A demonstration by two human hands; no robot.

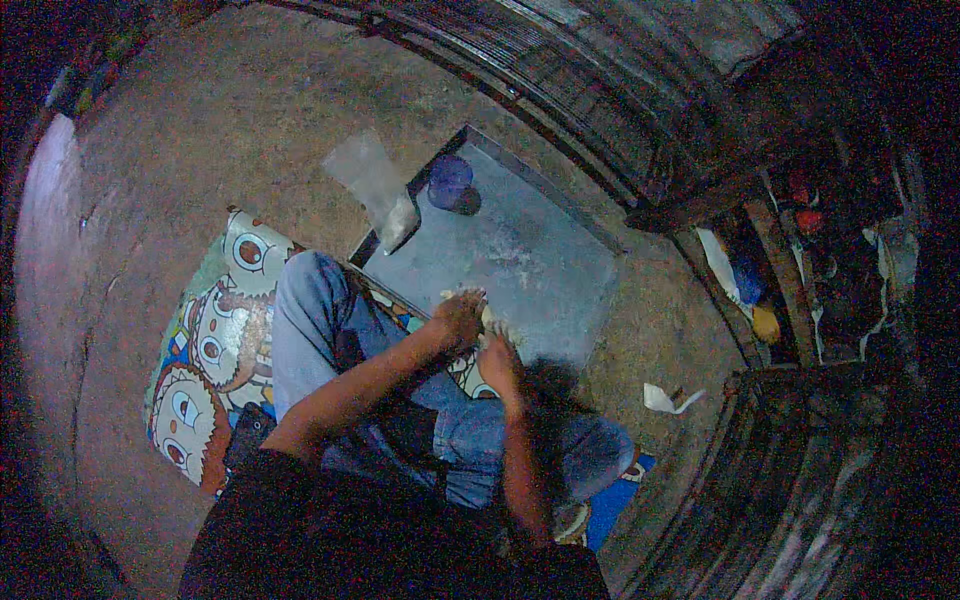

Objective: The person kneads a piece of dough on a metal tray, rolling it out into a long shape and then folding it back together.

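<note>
One tray (545,245), one bag (368,180), fingers (470,304), pale stuff (487,315)

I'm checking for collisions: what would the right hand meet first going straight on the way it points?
The right hand would probably meet the pale lump just ahead; depth is unclear.

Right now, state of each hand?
Left hand: curled at a pale lump; grip can't be told.
Right hand: at the same pale lump; grip can't be told.
</note>
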